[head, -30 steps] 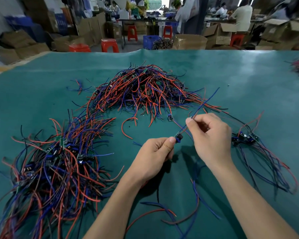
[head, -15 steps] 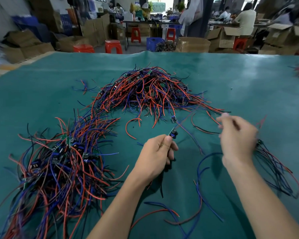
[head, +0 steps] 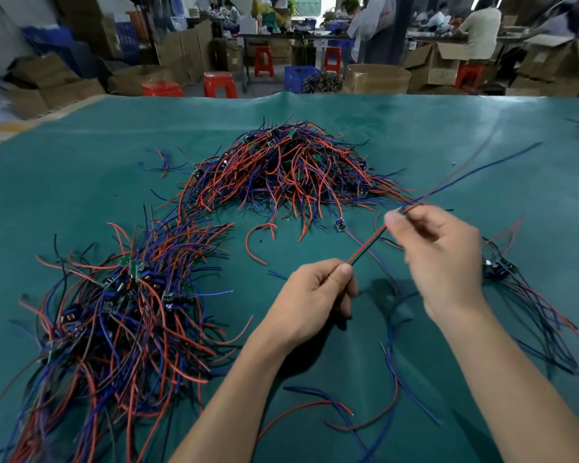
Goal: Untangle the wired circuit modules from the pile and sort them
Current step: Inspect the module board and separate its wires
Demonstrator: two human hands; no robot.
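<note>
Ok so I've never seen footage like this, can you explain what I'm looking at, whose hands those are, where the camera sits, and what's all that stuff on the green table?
No robot here: a person wears a camera on the head, looking forward and down, so both hands are theirs. The left hand and the right hand each pinch one stretch of red and black wire held between them. On the green table cover lie a tangled pile of red and blue wired modules farther back, a second heap at the left, and a smaller bunch at the right. Behind is a workshop with boxes and stools.
</note>
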